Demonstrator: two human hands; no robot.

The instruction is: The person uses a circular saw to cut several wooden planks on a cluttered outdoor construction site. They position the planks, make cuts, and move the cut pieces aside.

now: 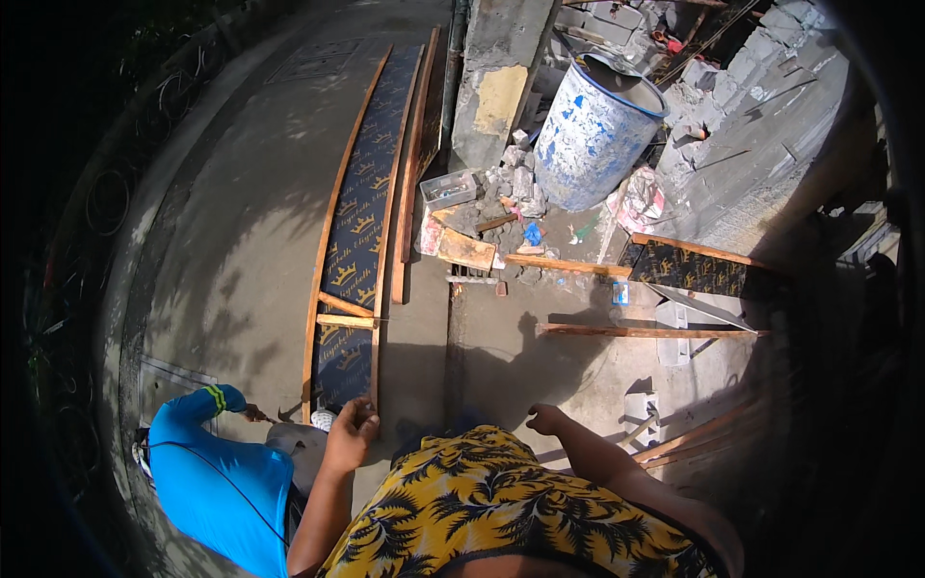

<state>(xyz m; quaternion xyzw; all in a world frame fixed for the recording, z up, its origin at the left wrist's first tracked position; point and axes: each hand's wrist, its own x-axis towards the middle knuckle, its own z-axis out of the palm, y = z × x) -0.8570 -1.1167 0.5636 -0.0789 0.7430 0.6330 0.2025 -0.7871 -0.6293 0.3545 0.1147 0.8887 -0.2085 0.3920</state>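
Observation:
My left hand (352, 433) is raised at the near end of a long panel (356, 231), its fingers curled in toward the thumb. Whatever it may hold is too small or hidden to make out. The panel is dark with gold printing, framed by wooden strips, and lies on the concrete; a short wooden crosspiece (345, 322) spans it. My right hand (549, 419) hangs low to the right of my body, loosely closed, with nothing seen in it. Close by my left arm bends a co-worker in a blue long-sleeved shirt (217, 472), one hand (253, 412) near the panel's near end.
A paint-spattered blue drum (599, 135) stands beyond rubble (520, 188) and a clear plastic box (450, 190). Wooden strips (655, 331), a shorter dark panel (694, 270) and hollow blocks (673, 332) lie on the right. A concrete post (496, 87) rises at the far middle.

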